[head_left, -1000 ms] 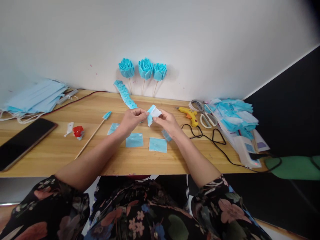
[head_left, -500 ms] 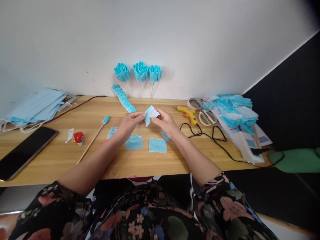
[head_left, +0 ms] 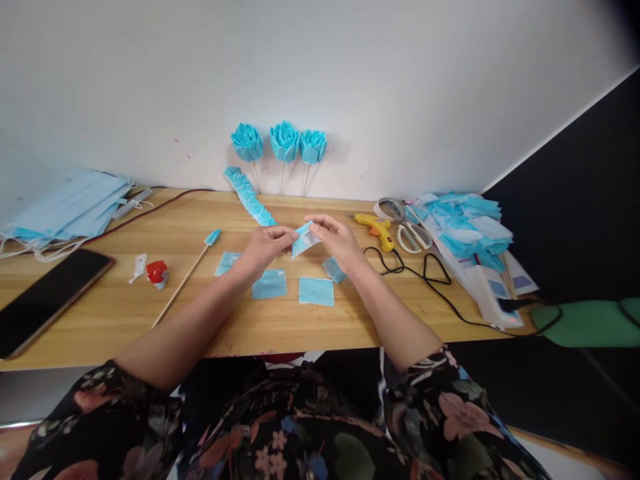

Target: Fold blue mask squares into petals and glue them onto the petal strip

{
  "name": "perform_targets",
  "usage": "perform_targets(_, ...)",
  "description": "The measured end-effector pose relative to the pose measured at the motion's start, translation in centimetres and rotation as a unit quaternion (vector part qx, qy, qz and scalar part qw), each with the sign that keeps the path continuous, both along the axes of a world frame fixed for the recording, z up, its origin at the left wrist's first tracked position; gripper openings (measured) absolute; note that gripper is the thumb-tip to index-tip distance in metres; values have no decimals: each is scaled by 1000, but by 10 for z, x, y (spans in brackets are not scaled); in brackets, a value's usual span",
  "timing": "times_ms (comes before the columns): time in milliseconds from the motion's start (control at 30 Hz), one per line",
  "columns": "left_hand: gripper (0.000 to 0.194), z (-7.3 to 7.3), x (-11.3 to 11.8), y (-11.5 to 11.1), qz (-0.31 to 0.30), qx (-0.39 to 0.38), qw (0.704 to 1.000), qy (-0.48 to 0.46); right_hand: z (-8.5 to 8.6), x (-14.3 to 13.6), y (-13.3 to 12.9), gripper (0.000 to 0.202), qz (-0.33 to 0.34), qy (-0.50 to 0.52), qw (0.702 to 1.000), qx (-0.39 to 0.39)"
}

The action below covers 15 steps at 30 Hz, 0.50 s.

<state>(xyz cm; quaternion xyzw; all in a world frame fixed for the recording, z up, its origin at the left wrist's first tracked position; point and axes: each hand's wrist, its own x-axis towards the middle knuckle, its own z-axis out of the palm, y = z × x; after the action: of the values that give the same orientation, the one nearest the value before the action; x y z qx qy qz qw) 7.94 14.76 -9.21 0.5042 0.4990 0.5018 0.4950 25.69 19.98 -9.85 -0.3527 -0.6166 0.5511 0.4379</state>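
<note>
Between my two hands, above the wooden table, is a small piece of blue and white mask fabric (head_left: 303,241), partly folded. My left hand (head_left: 267,250) pinches its left edge, and my right hand (head_left: 339,241) pinches its upper right part. Several flat blue fabric squares (head_left: 317,291) lie just below the hands. A row of folded blue fabric petals (head_left: 249,199) stretches away behind my left hand. To the left lies a wooden stick with a blue fabric tip (head_left: 186,277).
Three blue fabric flowers (head_left: 285,143) on sticks lean against the wall. On the right are a yellow glue gun (head_left: 377,229), scissors (head_left: 414,237), a heap of mask pieces (head_left: 463,223) and a power strip (head_left: 493,297). At left lie face masks (head_left: 70,207), a phone (head_left: 53,297) and a red-wrapped lollipop (head_left: 157,272).
The fabric piece has been turned between my fingers: it now shows more blue and less white. My right hand has shifted slightly upward on it.
</note>
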Motion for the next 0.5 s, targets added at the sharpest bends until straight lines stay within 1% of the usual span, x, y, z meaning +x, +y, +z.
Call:
perform_targets(200, 28, -2, 1, 1, -5, -5, 1000, 4, -1, 0, -2, 34, 11, 0, 1000, 4)
perform_targets(267, 29, -3, 1, 1, -5, 1, 1000, 2, -1, 0, -3, 35, 22, -14, 1000, 2)
perform_targets(367, 31, -4, 2, 1, -10, 13, 1000, 7, -2, -1, -4, 30, 33, -39, 999, -1)
perform_targets(500, 33, -3, 3, 0, -23, 15, 1000, 15, -5, -3, -4, 30, 23, -54, 998, 3)
